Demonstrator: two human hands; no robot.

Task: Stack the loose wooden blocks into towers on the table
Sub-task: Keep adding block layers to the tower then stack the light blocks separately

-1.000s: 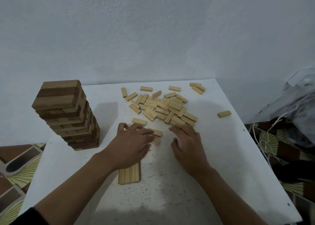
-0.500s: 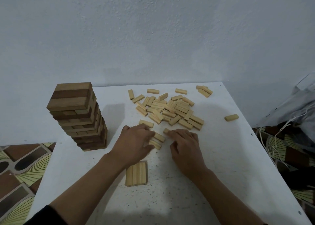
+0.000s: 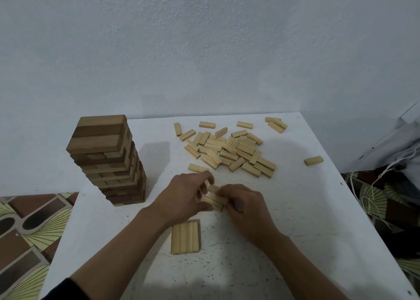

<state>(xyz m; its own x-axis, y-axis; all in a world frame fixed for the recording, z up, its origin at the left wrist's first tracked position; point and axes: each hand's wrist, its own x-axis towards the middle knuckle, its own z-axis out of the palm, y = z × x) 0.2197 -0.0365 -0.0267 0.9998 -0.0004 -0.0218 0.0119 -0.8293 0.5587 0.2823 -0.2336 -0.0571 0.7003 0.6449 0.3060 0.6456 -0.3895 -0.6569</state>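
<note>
A pile of loose pale wooden blocks lies at the back middle of the white table. A flat row of three pale blocks lies side by side near me. Just beyond it, my left hand and my right hand together grip a small bundle of pale blocks from both ends, fingers curled round them. A tall finished tower of darker blocks stands at the left.
One stray block lies near the table's right edge, and a few more at the back right corner. A wall rises right behind the table. Patterned floor tiles show at the left; cloth and cords lie at the right.
Both hands have drawn a few blocks out of the pile toward me and closed round them, pressing them together. The camera view shifted slightly to the left.
</note>
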